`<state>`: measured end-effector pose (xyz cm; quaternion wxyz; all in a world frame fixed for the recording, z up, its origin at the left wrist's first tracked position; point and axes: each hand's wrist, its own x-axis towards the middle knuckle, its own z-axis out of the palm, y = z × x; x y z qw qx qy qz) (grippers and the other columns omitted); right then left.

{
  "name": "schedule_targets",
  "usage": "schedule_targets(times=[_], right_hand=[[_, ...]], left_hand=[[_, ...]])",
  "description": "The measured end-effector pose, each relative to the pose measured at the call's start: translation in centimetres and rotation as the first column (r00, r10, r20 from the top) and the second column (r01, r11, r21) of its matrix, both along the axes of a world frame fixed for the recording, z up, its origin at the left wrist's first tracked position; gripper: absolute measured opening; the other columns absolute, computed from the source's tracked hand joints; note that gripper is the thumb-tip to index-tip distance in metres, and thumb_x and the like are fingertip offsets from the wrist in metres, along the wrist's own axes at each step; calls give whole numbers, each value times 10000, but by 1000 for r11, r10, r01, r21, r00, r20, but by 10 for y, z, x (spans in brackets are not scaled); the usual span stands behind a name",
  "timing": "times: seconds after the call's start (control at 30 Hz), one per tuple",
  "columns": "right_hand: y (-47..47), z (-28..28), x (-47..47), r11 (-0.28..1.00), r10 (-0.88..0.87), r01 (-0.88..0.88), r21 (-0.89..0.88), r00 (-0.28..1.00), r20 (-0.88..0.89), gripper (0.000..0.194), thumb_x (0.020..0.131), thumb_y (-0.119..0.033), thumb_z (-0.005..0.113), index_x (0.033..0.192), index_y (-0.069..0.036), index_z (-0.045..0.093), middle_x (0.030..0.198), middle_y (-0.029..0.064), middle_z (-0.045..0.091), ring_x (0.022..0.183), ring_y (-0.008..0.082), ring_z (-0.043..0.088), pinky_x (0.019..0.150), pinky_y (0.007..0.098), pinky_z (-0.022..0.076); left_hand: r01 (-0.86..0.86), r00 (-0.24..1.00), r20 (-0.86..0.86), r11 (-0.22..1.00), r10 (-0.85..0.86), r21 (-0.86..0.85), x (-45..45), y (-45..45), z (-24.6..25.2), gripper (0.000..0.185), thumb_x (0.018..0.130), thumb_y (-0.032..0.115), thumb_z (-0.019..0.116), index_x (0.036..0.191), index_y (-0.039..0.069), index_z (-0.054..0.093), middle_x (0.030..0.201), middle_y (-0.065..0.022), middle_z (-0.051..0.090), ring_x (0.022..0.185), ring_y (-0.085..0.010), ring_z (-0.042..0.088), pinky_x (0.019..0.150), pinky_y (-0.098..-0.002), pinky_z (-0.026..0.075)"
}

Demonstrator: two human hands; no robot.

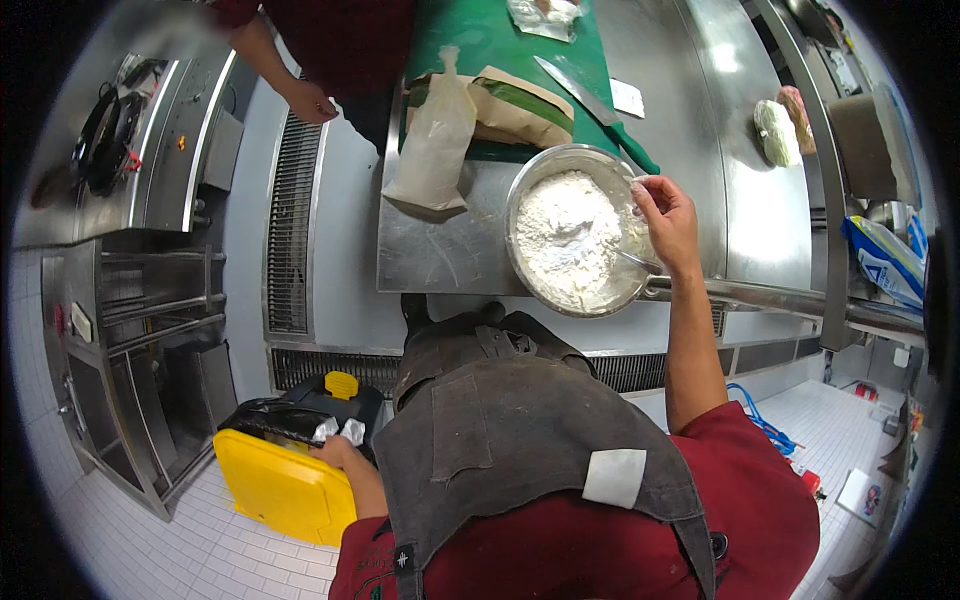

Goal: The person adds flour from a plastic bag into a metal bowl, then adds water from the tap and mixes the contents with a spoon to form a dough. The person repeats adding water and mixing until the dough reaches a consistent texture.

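A steel mixing bowl (517, 259) holds white flour-like powder (570, 225), with the handle of a metal utensil (637, 261) leaning towards its right rim. Over that rim is my right hand (666, 214), thumb and fingers drawn together, fingertips dusted white; no object shows between them. Low on the left, my left hand (337, 452) grips a crumpled white wrapper (351, 430) at the mouth of a bin with a yellow lid (289, 487) and a black liner (277, 420). Left of the bowl lies a tied, translucent piping bag (439, 142) with pale contents, against brown paper holding green leaves (525, 105).
A green-handled knife (592, 101) lies across the edge of a green cutting board (495, 30), its handle near the bowl. A person (304, 97) stands at upper left, one hand beside the counter. A steel rail (750, 295) runs along the counter's right front.
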<state>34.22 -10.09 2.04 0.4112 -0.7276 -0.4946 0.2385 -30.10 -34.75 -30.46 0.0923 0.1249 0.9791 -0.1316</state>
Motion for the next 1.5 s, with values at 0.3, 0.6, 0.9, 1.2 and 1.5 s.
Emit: schedule_targets(times=[0.3,0.6,0.9,1.2,1.5], right_hand=[[1,-14,16,996,-85,85,-3,996,-24,217,958,-228,751,1017,-20,727,866,22,735,789,96,662,750,274,527],[84,-35,68,917,-175,326,-229,846,504,399,918,-328,757,1251,-119,690,1213,134,735,1124,325,692,940,449,538],[108,11,58,857,24,299,-420,790,612,490,884,-329,764,1299,-92,659,1254,155,721,1192,350,666,980,491,530],[-48,37,-42,989,35,-5,-146,978,206,370,935,-218,746,1186,7,593,813,121,708,684,209,710,633,361,561],[-121,38,-128,932,142,-110,-344,988,68,437,979,-377,712,1132,-1,548,851,251,704,845,454,710,721,496,537]], left_hand=[[145,987,86,978,-133,-152,-15,-27,46,550,984,267,645,1387,-85,520,1398,-235,572,1278,-339,566,1127,-452,376],[-90,617,453,514,-643,853,39,152,51,350,1027,275,682,1202,-28,697,1202,-108,711,1135,-233,643,1002,-369,484],[6,72,2,3,-997,1000,257,428,268,327,973,232,717,1214,11,716,1183,-158,715,1093,-263,702,958,-358,544],[290,-264,29,-51,-964,956,319,510,314,338,916,260,772,1133,2,752,979,-117,786,911,-175,747,850,-309,558],[120,-136,-93,-110,-986,987,275,430,334,202,905,143,783,1033,-8,746,894,-53,765,800,-117,717,769,-277,559]])
